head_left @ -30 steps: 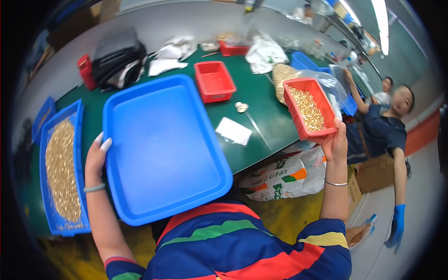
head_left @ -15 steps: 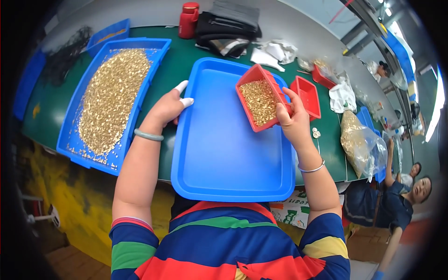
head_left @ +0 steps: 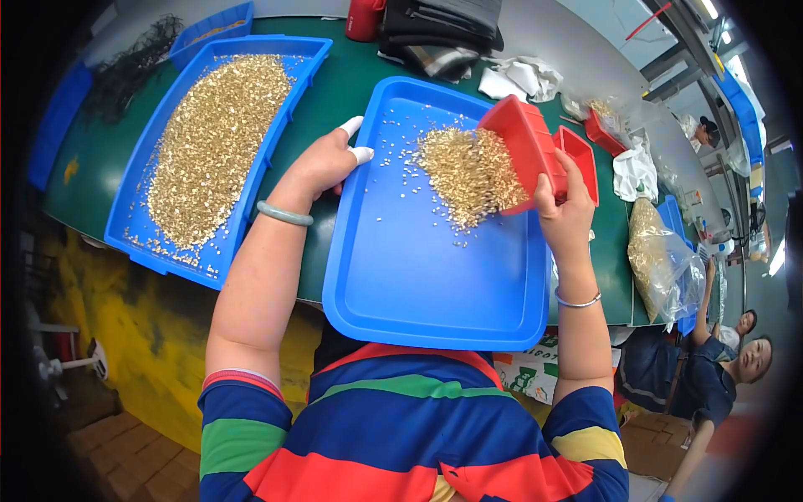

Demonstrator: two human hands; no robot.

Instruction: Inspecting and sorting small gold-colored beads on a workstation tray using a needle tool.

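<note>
My left hand (head_left: 328,164), with white covers on two fingertips, grips the left rim of a blue tray (head_left: 418,284). My right hand (head_left: 567,211) holds a red box (head_left: 520,140) tipped on its side over the tray. Small gold-coloured metal pieces (head_left: 458,177) spill from its mouth into a heap on the tray's upper middle. A few loose pieces lie scattered to the left of the heap. The pieces are too small to name exactly. Just right of the tipped box stands a second red box (head_left: 581,163), partly hidden by it.
Left on the green table (head_left: 276,197) lies a larger blue tray (head_left: 266,171) full of similar gold pieces. Black folded cloth (head_left: 439,38), a red bottle (head_left: 364,18) and white gloves (head_left: 520,79) sit at the back. A clear bag (head_left: 657,259) of pieces stands right. Other people are at far right.
My right hand has tipped the red box to the left, and the gold pieces have poured onto the bare tray. My left hand keeps its grip on the rim.
</note>
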